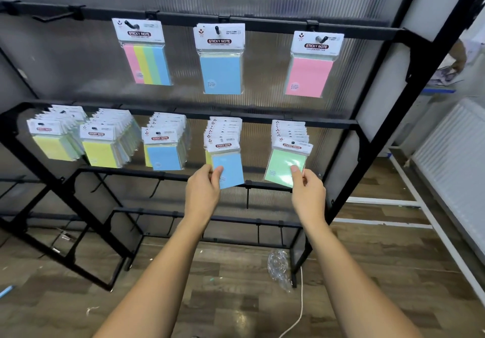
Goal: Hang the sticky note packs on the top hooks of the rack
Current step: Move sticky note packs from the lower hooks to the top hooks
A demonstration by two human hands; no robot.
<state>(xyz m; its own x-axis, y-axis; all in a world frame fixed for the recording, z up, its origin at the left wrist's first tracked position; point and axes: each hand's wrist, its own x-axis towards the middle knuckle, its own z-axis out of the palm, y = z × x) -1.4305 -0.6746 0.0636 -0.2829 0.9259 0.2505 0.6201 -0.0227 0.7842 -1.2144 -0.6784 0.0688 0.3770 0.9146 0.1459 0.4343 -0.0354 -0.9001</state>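
Your left hand (203,185) pinches the blue pack (227,169); your right hand (307,188) pinches the green pack (284,166). The top hooks (217,29) are far above both.

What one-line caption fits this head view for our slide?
Left hand pinches a blue sticky note pack, right hand a green pack, below three packs on top hooks.

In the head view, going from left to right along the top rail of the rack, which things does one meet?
Empty hook → striped multicolour pack → blue pack → pink pack. Each pack hangs alone on its own hook.
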